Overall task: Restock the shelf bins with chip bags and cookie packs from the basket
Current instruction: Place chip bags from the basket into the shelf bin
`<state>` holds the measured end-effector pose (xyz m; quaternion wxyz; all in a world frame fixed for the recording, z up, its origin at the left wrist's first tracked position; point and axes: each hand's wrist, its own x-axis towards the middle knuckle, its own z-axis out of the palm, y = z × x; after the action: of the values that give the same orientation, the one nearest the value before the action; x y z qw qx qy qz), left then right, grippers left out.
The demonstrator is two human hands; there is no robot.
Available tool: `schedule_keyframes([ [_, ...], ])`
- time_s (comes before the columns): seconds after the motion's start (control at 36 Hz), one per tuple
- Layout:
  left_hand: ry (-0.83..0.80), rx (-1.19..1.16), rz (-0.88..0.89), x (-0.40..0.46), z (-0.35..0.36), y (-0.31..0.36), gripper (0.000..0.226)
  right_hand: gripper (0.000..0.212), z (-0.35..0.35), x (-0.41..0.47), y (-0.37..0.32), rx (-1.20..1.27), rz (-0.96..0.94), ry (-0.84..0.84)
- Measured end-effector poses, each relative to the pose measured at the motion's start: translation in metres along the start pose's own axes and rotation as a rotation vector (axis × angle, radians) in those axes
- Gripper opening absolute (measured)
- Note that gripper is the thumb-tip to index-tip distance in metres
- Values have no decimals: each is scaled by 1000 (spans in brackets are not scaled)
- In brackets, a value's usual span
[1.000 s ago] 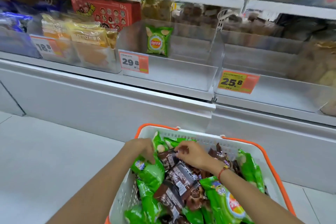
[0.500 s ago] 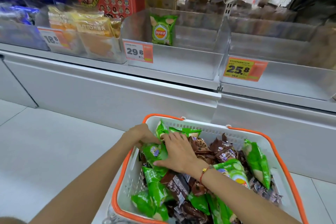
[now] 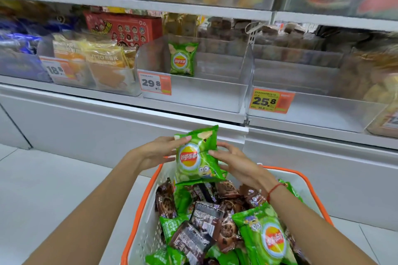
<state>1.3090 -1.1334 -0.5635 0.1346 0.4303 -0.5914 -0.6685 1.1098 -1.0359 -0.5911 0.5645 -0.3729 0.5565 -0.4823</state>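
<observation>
Above the far end of the white basket with an orange rim I hold a green chip bag upright between both hands. My left hand grips its left edge, thumb across the top corner. My right hand holds the right edge with curled fingers. Several more green chip bags and brown cookie packs fill the basket. On the shelf, one green chip bag stands alone in the clear bin tagged 29.8.
Right of that bin is a clear bin tagged 25.8 with no goods showing at its front. To the left, the 18.8 bin holds yellow snack packs, with a red box behind. A white cabinet front runs below the shelf.
Both hands were down among the packs in the basket. They have since come up holding a green chip bag between them, and the view has tilted up toward the shelf.
</observation>
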Motion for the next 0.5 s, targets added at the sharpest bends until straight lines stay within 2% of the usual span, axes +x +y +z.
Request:
schedule_keyframes([
  [0.11,30,-106,83,-3,9,20,41,42,0,0,-19,26,-49,28],
  [0.22,215,-66,190,-4,13,49,45,38,1,-1,-46,-174,-148,123],
  [0.36,306,-58,377,-7,11,95,29,46,7,-11,-98,-327,-284,155],
  [0.44,341,-49,462,-6,6,119,40,56,12,-5,-125,-395,-347,232],
  [0.5,349,-51,501,-6,-1,133,41,55,16,3,-144,-425,-352,271],
])
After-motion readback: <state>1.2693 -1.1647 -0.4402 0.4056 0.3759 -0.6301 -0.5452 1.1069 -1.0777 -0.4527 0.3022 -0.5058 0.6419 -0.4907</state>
